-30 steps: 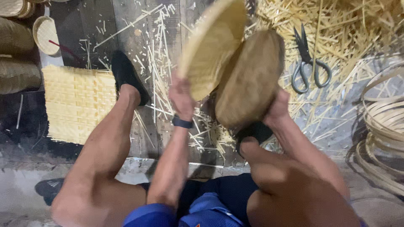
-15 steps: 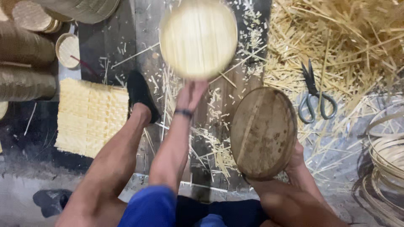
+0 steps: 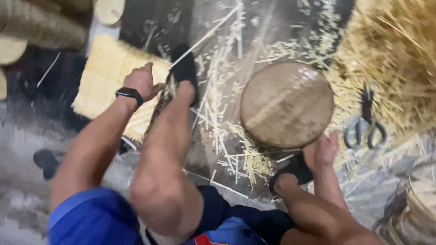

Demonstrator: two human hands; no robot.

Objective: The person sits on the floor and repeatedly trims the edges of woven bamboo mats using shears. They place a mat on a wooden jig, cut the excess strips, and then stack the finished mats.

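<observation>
My left hand [image 3: 141,82], with a black band on the wrist, reaches out to the left and curls its fingers on the near edge of a pale square woven mat [image 3: 102,75] on the floor. My left foot in a black shoe [image 3: 185,71] rests right beside it. My right hand [image 3: 320,150] grips the lower rim of a round brown woven tray [image 3: 286,103], held tilted above the floor. My right foot in a black shoe [image 3: 293,170] sits just under that hand.
Loose bamboo slivers [image 3: 227,136] litter the dark floor between my legs. A big heap of bamboo strips [image 3: 395,54] lies at the right with scissors [image 3: 363,129] at its foot. Rolled woven pieces [image 3: 41,27] and a pale round disc [image 3: 109,9] sit top left; coiled hoops [image 3: 418,208] bottom right.
The pale round woven disc that my left hand held up is out of that hand, which has dropped left onto the square mat. The brown tray has swung flatter toward the camera.
</observation>
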